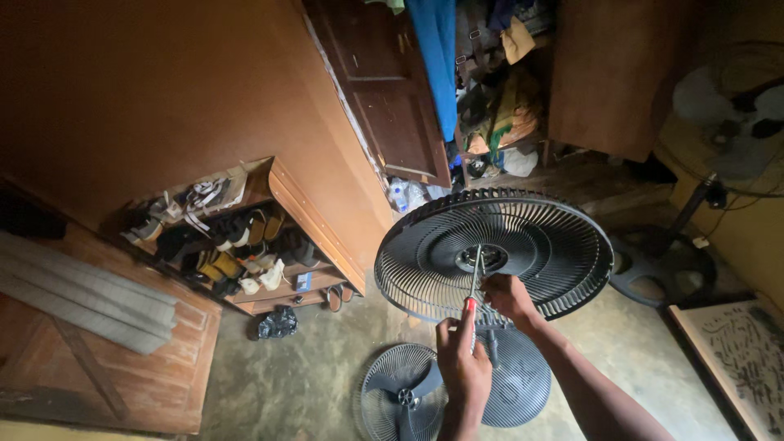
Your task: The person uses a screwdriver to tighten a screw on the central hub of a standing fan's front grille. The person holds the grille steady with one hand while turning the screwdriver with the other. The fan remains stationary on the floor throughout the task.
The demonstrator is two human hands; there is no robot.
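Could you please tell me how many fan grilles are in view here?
3: the rear grille on the fan at centre, by both hands; one flat on the floor with a blade on it; one beside it, partly behind the arms. Others may be hidden.

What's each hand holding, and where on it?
Left hand grips a screwdriver by its handle, tip at the hub of the fan guard. Right hand holds the guard's lower grille.

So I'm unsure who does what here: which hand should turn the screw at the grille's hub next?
The left hand: it already grips the screwdriver, whose tip sits at the hub. The right hand is holding the grille, so it is better left steadying it.
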